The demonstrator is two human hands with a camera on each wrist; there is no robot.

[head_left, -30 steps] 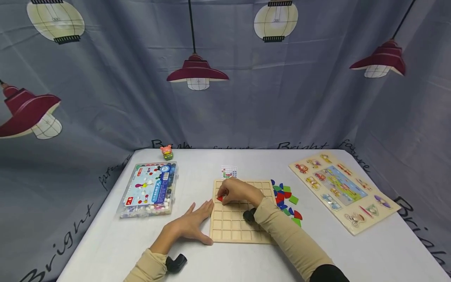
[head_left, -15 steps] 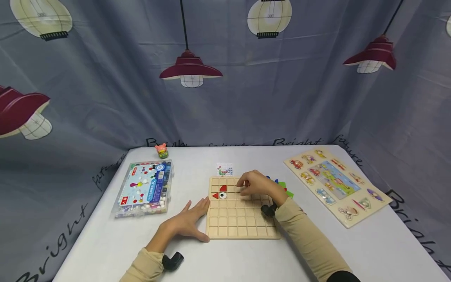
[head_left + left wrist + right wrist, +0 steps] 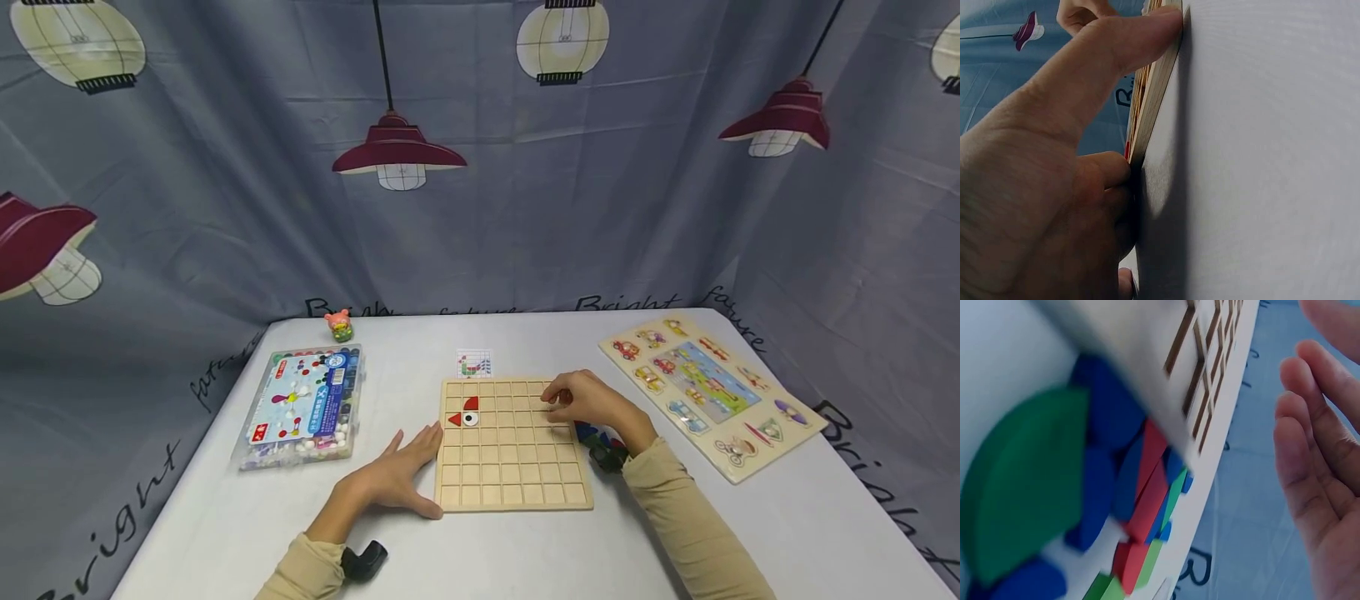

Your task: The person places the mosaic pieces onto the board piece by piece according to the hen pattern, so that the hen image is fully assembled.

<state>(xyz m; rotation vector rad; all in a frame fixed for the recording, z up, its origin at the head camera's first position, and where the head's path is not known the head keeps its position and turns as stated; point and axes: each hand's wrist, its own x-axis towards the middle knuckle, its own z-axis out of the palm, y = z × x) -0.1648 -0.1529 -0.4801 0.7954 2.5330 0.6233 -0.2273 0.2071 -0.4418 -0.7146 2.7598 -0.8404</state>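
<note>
A wooden grid board (image 3: pixel 517 477) lies on the table. My left hand (image 3: pixel 396 478) rests beside its left side, fingers spread, with the thumb and fingertips touching the edge. In the left wrist view, the thumb (image 3: pixel 1110 53) presses on the board's side. Toward the board's upper left sit a red quarter-round piece (image 3: pixel 472 403), a red triangle (image 3: pixel 455 419) and a white eye piece (image 3: pixel 470 419). Over the right edge hovers my right hand (image 3: pixel 596 404), fingers loosely bent and holding nothing. Below it in the right wrist view lie loose blue, red and green pieces (image 3: pixel 1029 481).
A small printed pattern card (image 3: pixel 474 363) lies behind the board. At left are a clear case of beads (image 3: pixel 300 404) and a pink-headed figurine (image 3: pixel 340 325). A wooden picture puzzle (image 3: pixel 712 392) lies at right, and a grey curtain (image 3: pixel 570 208) hangs behind the table.
My right hand has let go of a red piece at the board's upper left and moved right to the loose pieces. The left hand stays at the edge; the head view has shifted slightly.
</note>
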